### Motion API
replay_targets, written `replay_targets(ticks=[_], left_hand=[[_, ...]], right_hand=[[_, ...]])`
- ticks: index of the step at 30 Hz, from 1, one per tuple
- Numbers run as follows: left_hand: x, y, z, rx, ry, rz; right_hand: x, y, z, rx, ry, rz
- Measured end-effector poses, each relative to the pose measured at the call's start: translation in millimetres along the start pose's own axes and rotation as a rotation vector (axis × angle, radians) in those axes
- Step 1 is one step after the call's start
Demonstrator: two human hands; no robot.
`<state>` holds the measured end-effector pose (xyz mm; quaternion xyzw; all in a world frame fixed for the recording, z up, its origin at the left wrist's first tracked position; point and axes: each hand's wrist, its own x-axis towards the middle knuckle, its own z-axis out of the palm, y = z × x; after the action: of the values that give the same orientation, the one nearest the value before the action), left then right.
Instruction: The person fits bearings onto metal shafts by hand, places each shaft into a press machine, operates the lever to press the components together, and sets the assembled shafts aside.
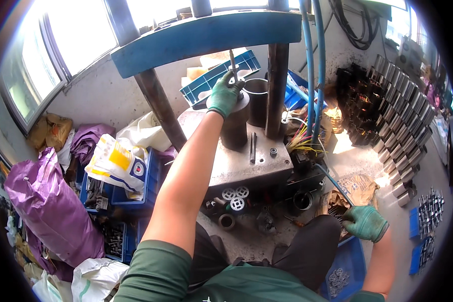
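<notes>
My left hand [225, 94], in a green work glove, reaches up under the blue crossbeam of a press [206, 34]. Its fingers close around a slim upright metal shaft [233, 61]. The shaft stands over a thick dark metal cylinder [234, 126] on the press's steel bed [219, 168]. Down at the right, my right hand [366, 223], gloved in green too, is closed on the end of a thin blue lever [334, 186]. That lever slants up and left toward the side of the machine. Its gripped end is hidden by the glove.
On the bed lie a short metal rod [252, 148] and a small nut-like ring [273, 151]. Behind them stands an open metal tube [257, 100]. Stacked metal sleeves [405, 121] rise at the right. Blue bins [152, 173] and a purple sack [50, 211] crowd the left.
</notes>
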<state>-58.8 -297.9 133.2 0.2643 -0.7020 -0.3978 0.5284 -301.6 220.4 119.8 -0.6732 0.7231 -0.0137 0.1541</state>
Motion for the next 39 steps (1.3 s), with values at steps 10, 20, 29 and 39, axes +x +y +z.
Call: replay_targets(ticks=[10,20,29,39], left_hand=[[-3.6,10.7,6.4,-0.116,-0.029,-0.123],[3.8,-2.5,0.3,0.040,0.007,-0.070],[9.0,-10.5,-1.1,0.014,-0.018,-0.089],[-3.8,15.8,6.1,0.005,-0.003,-0.150]], right_hand=[[-6.7,9.8,18.6,-0.015,0.083,0.010],[10.6,-12.6,-31.0,0.089,0.118,0.042],[7.3,-8.2,-28.4,0.066,-0.040,0.054],[6.3,4.2,-21.8,0.125,0.019,0.027]])
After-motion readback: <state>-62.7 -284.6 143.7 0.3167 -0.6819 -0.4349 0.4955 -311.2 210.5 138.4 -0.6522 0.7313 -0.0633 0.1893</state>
